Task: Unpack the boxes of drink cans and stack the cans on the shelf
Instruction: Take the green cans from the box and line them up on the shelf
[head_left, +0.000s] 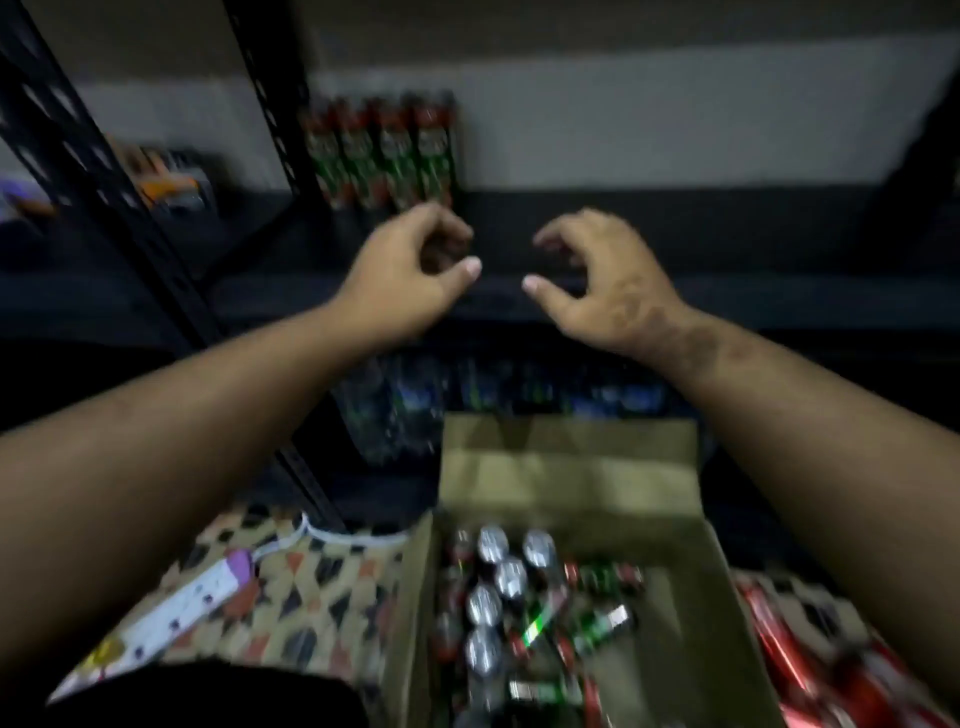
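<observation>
An open cardboard box (571, 467) stands on the floor below me, holding several red-and-green drink cans (493, 577), some upright with silver tops, some lying on their sides. A row of the same cans (384, 150) stands at the back left of the dark shelf (675, 234). My left hand (410, 275) hovers over the shelf's front edge just below that row, fingers loosely curled, holding nothing. My right hand (602, 275) hangs beside it, also loosely curled and empty. The picture is blurred by motion.
A black perforated upright (104, 171) of the rack runs diagonally at left. Dark bottles or cans (415, 405) fill the lower shelf. A white power strip (171, 613) lies on the patterned floor mat. A red pack (831, 670) sits at the right of the box.
</observation>
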